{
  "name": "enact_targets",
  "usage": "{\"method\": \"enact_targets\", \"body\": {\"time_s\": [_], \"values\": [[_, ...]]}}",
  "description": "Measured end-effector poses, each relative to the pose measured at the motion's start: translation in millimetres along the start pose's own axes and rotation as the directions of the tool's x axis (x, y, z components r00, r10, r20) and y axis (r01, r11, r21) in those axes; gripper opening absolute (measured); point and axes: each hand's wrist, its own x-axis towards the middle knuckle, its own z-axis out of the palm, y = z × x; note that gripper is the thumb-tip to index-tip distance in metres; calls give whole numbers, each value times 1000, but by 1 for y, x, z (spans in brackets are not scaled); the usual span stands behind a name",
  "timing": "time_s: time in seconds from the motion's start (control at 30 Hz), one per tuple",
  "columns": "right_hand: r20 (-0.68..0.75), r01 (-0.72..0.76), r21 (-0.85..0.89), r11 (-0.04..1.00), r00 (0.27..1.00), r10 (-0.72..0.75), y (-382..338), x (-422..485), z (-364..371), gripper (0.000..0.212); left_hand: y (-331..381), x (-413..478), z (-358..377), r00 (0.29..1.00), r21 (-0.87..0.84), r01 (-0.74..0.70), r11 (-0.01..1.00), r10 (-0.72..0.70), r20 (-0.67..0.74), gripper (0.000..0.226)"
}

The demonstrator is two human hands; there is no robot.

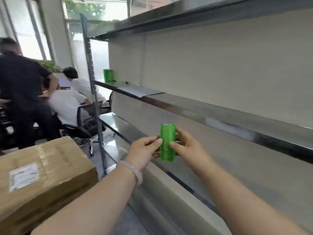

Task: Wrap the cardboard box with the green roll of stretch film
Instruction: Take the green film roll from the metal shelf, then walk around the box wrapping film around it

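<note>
A green roll of stretch film (167, 143) stands upright in the air in front of the shelving, held between both hands. My left hand (144, 150) pinches its left side with thumb and curled fingers; a pale bangle sits on that wrist. My right hand (188, 146) grips its right side, thumb on the front and fingers behind. The cardboard box (42, 175), brown with a white label and clear tape on top, lies at the lower left, apart from both hands.
Metal shelving (203, 114) runs along the right with a grey upright post (94, 92). A second green roll (108, 75) stands on the far end of the middle shelf. Several people sit or stand around office chairs (86, 121) at the left.
</note>
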Motion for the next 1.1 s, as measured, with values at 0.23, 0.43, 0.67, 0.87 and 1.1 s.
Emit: {"method": "enact_targets", "body": {"time_s": [0.23,0.43,0.67,0.87,1.1], "values": [[304,-51,97,994,952,20,-20,-14,213,49,-14,-90,-201,920,-53,116,992,-128,-371,19],[472,-105,161,981,882,17,-51,-38,369,46,-3,-164,-345,875,-233,206,950,-286,-391,7],[572,-93,83,992,820,29,-67,-36,467,41,-13,-194,-441,833,-153,262,953,-304,-462,13],[613,-98,107,989,790,12,-65,-7,525,48,-25,-172,-495,804,-92,311,946,-313,-506,10],[614,-126,146,981,789,10,-66,32,586,44,-17,-146,-561,735,-32,322,946,-271,-622,10]]}}
